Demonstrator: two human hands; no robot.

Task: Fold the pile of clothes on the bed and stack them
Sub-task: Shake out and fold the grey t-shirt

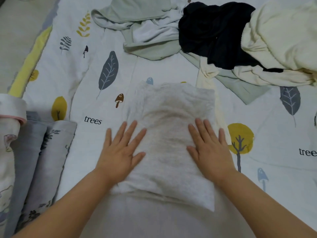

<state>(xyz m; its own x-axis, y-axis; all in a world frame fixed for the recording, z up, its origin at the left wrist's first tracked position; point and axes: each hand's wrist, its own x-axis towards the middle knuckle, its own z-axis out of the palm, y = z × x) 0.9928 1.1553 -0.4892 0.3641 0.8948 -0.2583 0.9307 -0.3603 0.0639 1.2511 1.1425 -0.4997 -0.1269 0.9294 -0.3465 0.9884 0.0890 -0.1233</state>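
Observation:
A folded pale grey garment (169, 127) lies flat on the bed in front of me. My left hand (120, 150) rests flat on its left edge with fingers spread and straight. My right hand (210, 146) presses flat on its right side, fingers straight too. Behind it, at the top of the view, lies the unfolded pile: a pale green garment (145, 30), a black garment (212, 33) and a cream garment (281, 38), tangled together. A cream strip (208, 78) from the pile reaches down to the grey garment's far right corner.
The bed sheet (82, 86) is white with printed leaves, trees and mushrooms. At the left edge lie folded grey floral bedding (41, 160) and a white roll with a pink edge (12, 110). A yellow-trimmed blanket (29, 62) runs along the far left.

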